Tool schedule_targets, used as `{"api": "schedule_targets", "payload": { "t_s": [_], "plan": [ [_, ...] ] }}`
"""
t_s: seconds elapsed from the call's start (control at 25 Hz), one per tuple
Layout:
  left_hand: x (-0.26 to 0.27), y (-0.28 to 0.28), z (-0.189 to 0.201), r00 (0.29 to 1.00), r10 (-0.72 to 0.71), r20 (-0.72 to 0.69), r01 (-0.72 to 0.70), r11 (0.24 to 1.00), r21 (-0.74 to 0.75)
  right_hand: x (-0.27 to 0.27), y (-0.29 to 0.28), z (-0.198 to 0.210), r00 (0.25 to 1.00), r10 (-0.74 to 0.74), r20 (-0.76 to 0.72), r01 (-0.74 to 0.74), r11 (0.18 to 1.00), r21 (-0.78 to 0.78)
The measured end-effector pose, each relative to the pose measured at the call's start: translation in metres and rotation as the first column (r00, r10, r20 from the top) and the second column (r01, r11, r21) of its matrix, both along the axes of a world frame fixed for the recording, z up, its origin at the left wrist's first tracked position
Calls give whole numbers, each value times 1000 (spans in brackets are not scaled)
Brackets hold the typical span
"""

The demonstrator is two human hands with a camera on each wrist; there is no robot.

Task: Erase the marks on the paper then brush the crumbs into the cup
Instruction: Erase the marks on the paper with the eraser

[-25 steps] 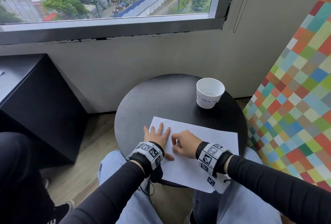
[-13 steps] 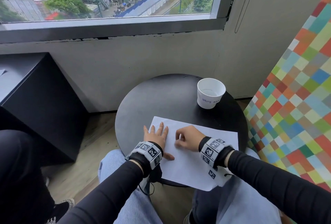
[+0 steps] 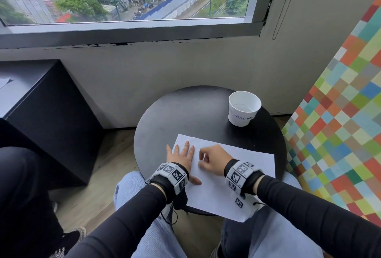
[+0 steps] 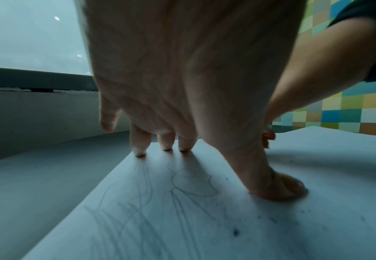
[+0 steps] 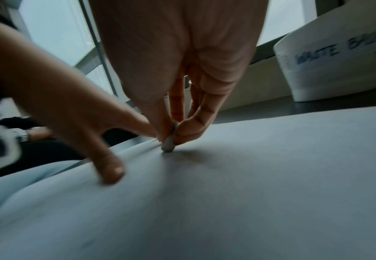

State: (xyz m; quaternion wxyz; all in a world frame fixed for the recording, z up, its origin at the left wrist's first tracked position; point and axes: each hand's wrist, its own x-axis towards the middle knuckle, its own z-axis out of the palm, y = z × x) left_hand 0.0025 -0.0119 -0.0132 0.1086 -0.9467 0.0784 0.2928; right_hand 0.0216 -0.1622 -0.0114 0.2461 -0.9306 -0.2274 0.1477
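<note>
Since the earlier frame the right hand (image 3: 210, 159) has shifted toward the left hand (image 3: 181, 154), pinching an eraser (image 5: 168, 143) on the paper (image 3: 247, 167). Left hand presses flat. Cup (image 3: 244, 108) stands beyond the paper, nearer the right hand.

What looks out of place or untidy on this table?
The paper hangs over the near edge of the round table, unsupported there. Dark crumbs lie scattered on it near the left hand, beside faint pencil marks. The cup stands upright.
</note>
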Motion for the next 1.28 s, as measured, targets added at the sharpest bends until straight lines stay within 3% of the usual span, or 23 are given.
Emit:
{"api": "schedule_targets", "payload": {
  "t_s": [0.08, 0.24, 0.4, 0.56, 0.68, 0.84, 0.96, 1.12, 1.28],
  "plan": [
    [0, 0, 0, 1000, -5, 1, 5, 1000, 1, -8, 5, -1, 995, 91, -38, -91, 996, -8],
    [0, 0, 0, 1000, -3, 6, 3, 1000, -4, 11, -1, 1, 998, -69, 4, 68, 998, 17],
    [0, 1, 0, 1000, -9, -1, 9, 1000, 7, -4, 5, -1, 994, 105, -34, -105, 994, -18],
    [-1, 0, 0, 1000, 1, 1, -1, 1000, -5, 8, 3, 0, 1000, -18, 12, 17, 999, 29],
    [-1, 1, 0, 1000, 3, 4, -3, 1000, -6, 0, 9, 1, 995, 94, -14, -94, 996, -4],
    [-1, 1, -1, 1000, -1, 9, 1, 1000, -10, 8, 6, 2, 1000, -10, 16, 10, 1000, 28],
    [-1, 2, 1, 1000, 3, 9, -3, 1000, -9, 4, 10, 2, 992, 123, -11, -124, 992, -23],
    [-1, 1, -1, 1000, 9, 10, -9, 1000, -19, 6, 12, 4, 996, 75, 53, -76, 997, 4],
    [-1, 2, -1, 1000, 3, 9, -3, 1000, -13, 7, 10, 3, 995, 103, 8, -102, 994, -45]
  ]
}}
